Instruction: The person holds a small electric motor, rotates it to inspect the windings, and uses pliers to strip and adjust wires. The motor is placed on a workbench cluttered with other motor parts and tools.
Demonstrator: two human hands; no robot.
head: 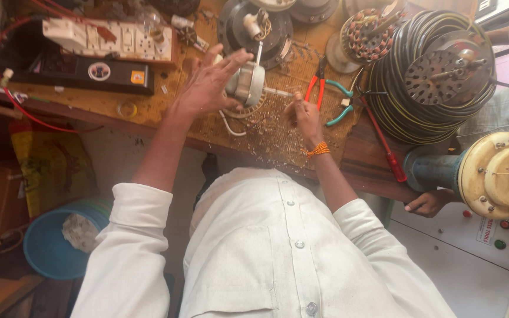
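Note:
My left hand (207,85) is spread with fingers apart, resting against the left side of a small pale motor housing (248,83) that stands on the wooden workbench (113,103). A thin shaft sticks up from the housing and a white wire trails below it. My right hand (304,116) is closed to a loose fist just right of the housing, pinching what looks like a thin wire or pin; the item is too small to make out. An orange thread band circles that wrist.
Orange-handled pliers (319,88) and teal-handled cutters (343,100) lie right of my hands, with a red screwdriver (384,147). Coiled black cable with a fan stator (437,76) sits at right. A switch board (113,38) stands at back left. Another person's hand (428,203) holds a cream motor (496,174). A blue tub (54,241) is on the floor.

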